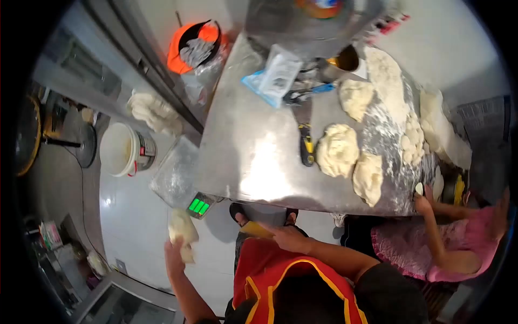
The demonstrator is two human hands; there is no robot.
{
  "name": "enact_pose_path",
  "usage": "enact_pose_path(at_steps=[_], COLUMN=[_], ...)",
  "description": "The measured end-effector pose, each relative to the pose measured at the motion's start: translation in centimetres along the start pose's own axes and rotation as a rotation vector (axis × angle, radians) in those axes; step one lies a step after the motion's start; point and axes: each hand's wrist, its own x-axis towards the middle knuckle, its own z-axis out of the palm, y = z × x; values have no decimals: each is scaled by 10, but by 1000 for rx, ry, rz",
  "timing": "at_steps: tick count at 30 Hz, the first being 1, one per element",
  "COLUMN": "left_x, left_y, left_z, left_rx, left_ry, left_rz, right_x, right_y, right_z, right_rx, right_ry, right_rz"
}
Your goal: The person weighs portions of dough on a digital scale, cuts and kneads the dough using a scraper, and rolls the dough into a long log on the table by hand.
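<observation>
Left of my body, my left hand (175,252) is closed on a piece of pale dough (183,228), which hangs just in front of the digital scale (198,206) with its lit green display. A clear plastic sheet (175,170) covers the area behind that display. In front of my red apron, my right hand (288,238) has its fingertips on a flat yellow-brown piece (256,229) that looks like a scraper. Its grip is partly hidden. Larger dough lumps (338,150) lie on the metal table (237,146) ahead of me.
A putty knife (306,144) with a black and yellow handle lies beside the dough. Small dough pieces (413,139) sit on floured metal at the right, where a co-worker's hand (422,202) holds one. A white bucket (117,149) stands at left, and an orange container (175,51) farther back.
</observation>
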Motion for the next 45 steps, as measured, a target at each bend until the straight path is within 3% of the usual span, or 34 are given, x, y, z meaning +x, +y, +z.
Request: enact_pose_path(at_steps=[6, 9, 11, 14, 15, 19, 21, 24, 27, 30, 31, 33, 35, 37, 38, 40, 42, 45], left_x=[-120, -148, -146, -171, -171, -163, -135, -110, -107, -99, -134, -143, -135, -134, -145, -159, -165, -166], left_y=[74, 100, 113, 160, 164, 191, 173, 140, 119, 135, 147, 158, 147, 129, 123, 107, 97, 81], left_z=[72, 150, 208, 326, 364, 499, 558, 610, 632, 626, 608, 582, 549, 526, 516, 501, 488, 487], left_rx=[27, 61, 149, 323, 224, 647, 725, 1105, 1046, 849, 560, 202, -251, -478, -527, -609, -682, -631], left_ry=[-510, -660, -860, -941, -1021, -1040, -837, -684, -629, -860, -829, -842, -1093, -1085, -956, -967, -1060, -1132], left_rz=[63, 39, 118, 228, 307, 756, 1035, 1224, 1240, 832, 523, 129, -7, -121, -162, -156, -413, -448], right_x=[-104, -167, -191, -253, -268, -323, -342, -358, -368, -372, -374, -381, -388, -397, -401, -402, -407, -410], right_y=[28, 61, 112, 137, 151, 196, 207, 221, 234, 248, 250, 251, 248, 239, 235, 224, 205, 199], right_z=[-42, -54, -37, -35, -31, -12, -7, 1, 7, 12, 8, 0, -16, -34, -41, -60, -80, -95], right_rx=[-67, -125, -157, -153, -151, -74, -3, 77, 127, 142, 118, 98, 102, 83, 73, 61, 70, 19], right_ry=[69, 197, 266, 518, 565, 815, 919, 985, 1013, 1010, 1015, 1009, 997, 1043, 1067, 1100, 1067, 1138], right_rz=[-62, -26, 52, 8, 27, 60, 85, 149, 173, 184, 164, 136, 124, 68, 48, -10, -20, -54])
